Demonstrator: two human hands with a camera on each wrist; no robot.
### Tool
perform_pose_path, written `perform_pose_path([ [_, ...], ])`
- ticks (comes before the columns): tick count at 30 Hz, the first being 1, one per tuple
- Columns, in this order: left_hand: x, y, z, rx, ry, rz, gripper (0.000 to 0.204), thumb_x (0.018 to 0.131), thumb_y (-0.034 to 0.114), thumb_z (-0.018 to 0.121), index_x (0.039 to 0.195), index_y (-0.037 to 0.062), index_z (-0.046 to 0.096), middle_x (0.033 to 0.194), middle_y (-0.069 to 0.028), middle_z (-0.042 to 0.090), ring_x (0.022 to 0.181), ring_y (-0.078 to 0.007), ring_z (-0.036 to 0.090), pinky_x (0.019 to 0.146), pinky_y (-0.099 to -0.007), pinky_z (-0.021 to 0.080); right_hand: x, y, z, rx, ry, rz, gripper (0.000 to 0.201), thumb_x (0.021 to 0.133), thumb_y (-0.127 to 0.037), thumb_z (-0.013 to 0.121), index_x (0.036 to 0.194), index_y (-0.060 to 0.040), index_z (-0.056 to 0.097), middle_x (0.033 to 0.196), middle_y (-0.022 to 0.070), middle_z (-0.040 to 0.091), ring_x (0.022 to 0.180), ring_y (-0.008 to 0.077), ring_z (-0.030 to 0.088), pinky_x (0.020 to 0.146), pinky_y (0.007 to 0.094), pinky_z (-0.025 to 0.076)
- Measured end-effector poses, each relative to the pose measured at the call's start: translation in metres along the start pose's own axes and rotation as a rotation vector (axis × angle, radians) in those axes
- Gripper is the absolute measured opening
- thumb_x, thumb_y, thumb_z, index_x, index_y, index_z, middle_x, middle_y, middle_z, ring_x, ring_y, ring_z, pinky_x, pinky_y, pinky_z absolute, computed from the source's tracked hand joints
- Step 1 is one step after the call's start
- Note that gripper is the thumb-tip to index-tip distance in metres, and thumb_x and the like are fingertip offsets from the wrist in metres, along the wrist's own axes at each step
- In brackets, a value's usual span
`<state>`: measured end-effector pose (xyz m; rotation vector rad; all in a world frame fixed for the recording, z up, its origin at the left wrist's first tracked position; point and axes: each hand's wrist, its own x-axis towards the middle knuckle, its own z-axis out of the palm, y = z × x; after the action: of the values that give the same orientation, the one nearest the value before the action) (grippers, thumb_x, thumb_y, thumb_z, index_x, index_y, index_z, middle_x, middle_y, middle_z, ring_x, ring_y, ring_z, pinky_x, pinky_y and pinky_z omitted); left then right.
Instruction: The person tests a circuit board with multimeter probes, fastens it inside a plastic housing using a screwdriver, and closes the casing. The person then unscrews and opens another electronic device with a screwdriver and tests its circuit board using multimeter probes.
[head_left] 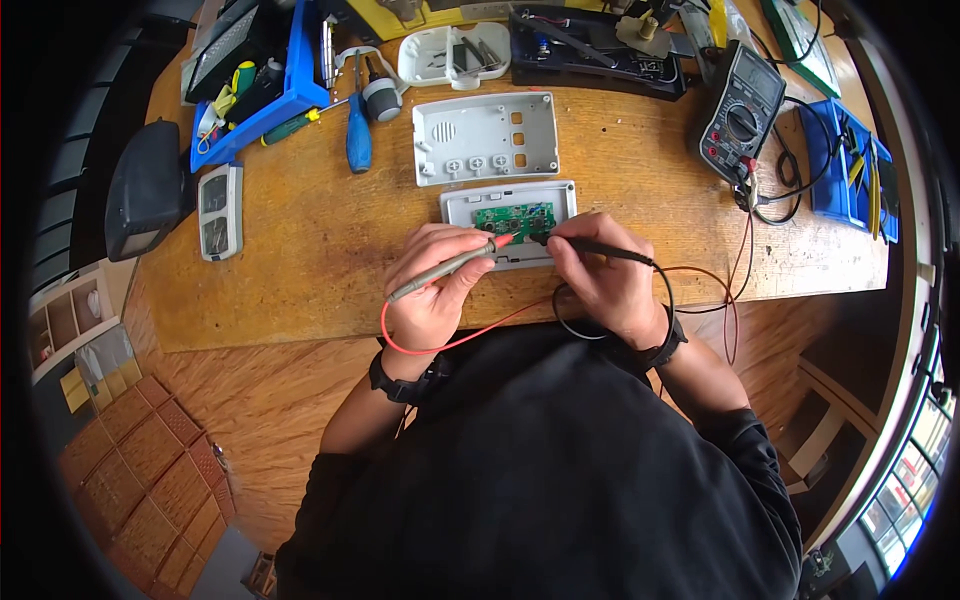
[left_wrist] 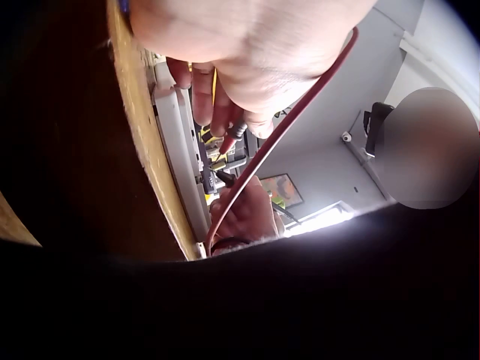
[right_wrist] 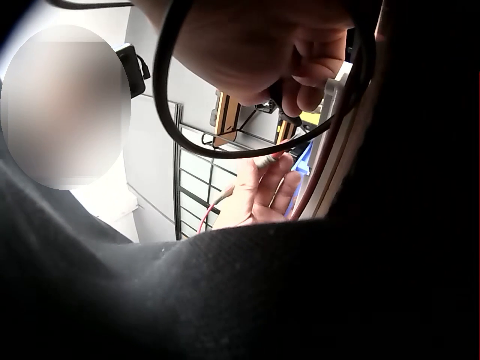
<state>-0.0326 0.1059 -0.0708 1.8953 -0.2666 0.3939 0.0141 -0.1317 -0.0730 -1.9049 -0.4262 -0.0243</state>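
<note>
PCB (head_left: 515,219) sits in nearer case half (head_left: 460,206), between hands. L hand (head_left: 425,318) pinches red probe (head_left: 436,275); R hand (head_left: 610,288) pinches blk probe (head_left: 612,251). Can't tell if tips touch pads. IMO: brace hands on rim, fingers back from tips, one pad per tip, no bridging; check DMM (head_left: 742,115) for rdg. Mat'ls: smooth pale plastic, shallow tray shape; slim round probes; thin flexy leads (head_left: 428,351); scuffed wood bench (head_left: 300,270).

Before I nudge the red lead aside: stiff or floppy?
Probably floppy: the red lead curves in a loose arc by the left hand. Likely light, since it's thin. Pushing it could disturb the grey probe, as it joins that probe's rear end.
</note>
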Motion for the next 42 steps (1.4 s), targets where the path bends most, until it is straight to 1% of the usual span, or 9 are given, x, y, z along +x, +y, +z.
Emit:
perform_pose_path([
  [3, 0.002, 0.004, 0.000, 0.075, -0.022, -0.025, 0.019, 0.092, -0.007, 0.082, 0.110, -0.0049, 0.078, 0.107, -0.0178, 0.082, 0.100, -0.0335, 0.077, 0.091, -0.0435, 0.058, 0.002, -0.010, -0.005, 0.101, -0.013, -0.035, 0.012, 0.097, -0.004, 0.084, 0.107, -0.0026, 0.077, 0.090, 0.0127, 0.075, 0.080, 0.0259, 0.077, 0.071, 0.0348, 0.061],
  [4, 0.004, 0.002, 0.001, 0.110, -0.037, 0.055, 0.018, 0.091, -0.007, 0.082, 0.109, -0.0047, 0.078, 0.107, -0.0174, 0.083, 0.100, -0.0340, 0.077, 0.092, -0.0441, 0.058, 0.005, -0.010, -0.009, 0.109, -0.039, -0.067, 0.013, 0.097, -0.004, 0.084, 0.107, -0.0020, 0.077, 0.090, 0.0130, 0.075, 0.081, 0.0269, 0.077, 0.072, 0.0358, 0.061],
  [7, 0.009, 0.008, 0.007, 0.175, -0.043, 0.045, 0.020, 0.089, 0.002, 0.089, 0.106, -0.0006, 0.079, 0.104, -0.0138, 0.083, 0.096, -0.0322, 0.078, 0.091, -0.0415, 0.055, 0.005, -0.002, -0.009, 0.181, -0.024, -0.163, 0.015, 0.095, -0.001, 0.084, 0.106, -0.0030, 0.075, 0.093, 0.0152, 0.075, 0.081, 0.0334, 0.075, 0.072, 0.0391, 0.059],
  [10, 0.007, 0.006, 0.001, 0.149, -0.034, 0.029, 0.019, 0.094, 0.007, 0.087, 0.107, -0.0014, 0.078, 0.106, -0.0153, 0.083, 0.095, -0.0331, 0.076, 0.091, -0.0415, 0.055, 0.006, 0.000, -0.001, 0.173, -0.029, -0.198, 0.017, 0.093, 0.001, 0.086, 0.107, -0.0012, 0.076, 0.099, 0.0135, 0.079, 0.088, 0.0310, 0.078, 0.077, 0.0386, 0.062],
  [15, 0.004, 0.004, -0.003, 0.120, -0.075, 0.075, 0.016, 0.098, 0.003, 0.081, 0.111, -0.0047, 0.076, 0.109, -0.0196, 0.082, 0.099, -0.0345, 0.075, 0.094, -0.0445, 0.056, 0.006, 0.001, 0.000, 0.212, -0.029, -0.230, 0.018, 0.096, -0.003, 0.084, 0.110, -0.0010, 0.073, 0.096, 0.0154, 0.073, 0.086, 0.0364, 0.073, 0.075, 0.0429, 0.059],
  [33, 0.000, -0.004, -0.003, 0.085, -0.049, 0.091, 0.020, 0.102, 0.011, 0.080, 0.115, -0.0044, 0.074, 0.112, -0.0209, 0.081, 0.103, -0.0351, 0.075, 0.096, -0.0458, 0.057, 0.008, -0.002, -0.005, 0.224, -0.016, -0.320, 0.021, 0.097, 0.000, 0.084, 0.114, 0.0007, 0.073, 0.095, 0.0146, 0.074, 0.085, 0.0328, 0.074, 0.076, 0.0424, 0.059],
  [36, 0.001, -0.002, 0.001, 0.093, -0.019, 0.076, 0.017, 0.100, 0.008, 0.082, 0.115, 0.0008, 0.077, 0.109, -0.0172, 0.083, 0.096, -0.0327, 0.076, 0.092, -0.0444, 0.055, 0.008, -0.007, -0.018, 0.245, -0.007, -0.312, 0.021, 0.099, 0.002, 0.079, 0.119, 0.0028, 0.073, 0.096, 0.0154, 0.075, 0.086, 0.0318, 0.075, 0.077, 0.0411, 0.060],
  [39, 0.002, -0.001, 0.000, 0.184, -0.047, 0.066, 0.017, 0.100, 0.007, 0.082, 0.115, 0.0006, 0.077, 0.109, -0.0169, 0.083, 0.095, -0.0322, 0.077, 0.092, -0.0438, 0.055, 0.013, -0.022, -0.052, 0.178, 0.068, -0.268, 0.021, 0.100, 0.008, 0.073, 0.121, 0.0040, 0.074, 0.101, 0.0163, 0.079, 0.089, 0.0310, 0.078, 0.079, 0.0393, 0.061],
  [42, 0.001, -0.003, 0.001, 0.203, -0.046, 0.098, 0.017, 0.100, 0.007, 0.082, 0.114, 0.0003, 0.077, 0.108, -0.0167, 0.083, 0.095, -0.0316, 0.077, 0.091, -0.0434, 0.055, 0.024, -0.021, -0.091, -0.053, 0.310, -0.256, 0.022, 0.102, 0.012, 0.065, 0.117, 0.0006, 0.077, 0.106, 0.0153, 0.081, 0.095, 0.0276, 0.080, 0.083, 0.0372, 0.062],
])
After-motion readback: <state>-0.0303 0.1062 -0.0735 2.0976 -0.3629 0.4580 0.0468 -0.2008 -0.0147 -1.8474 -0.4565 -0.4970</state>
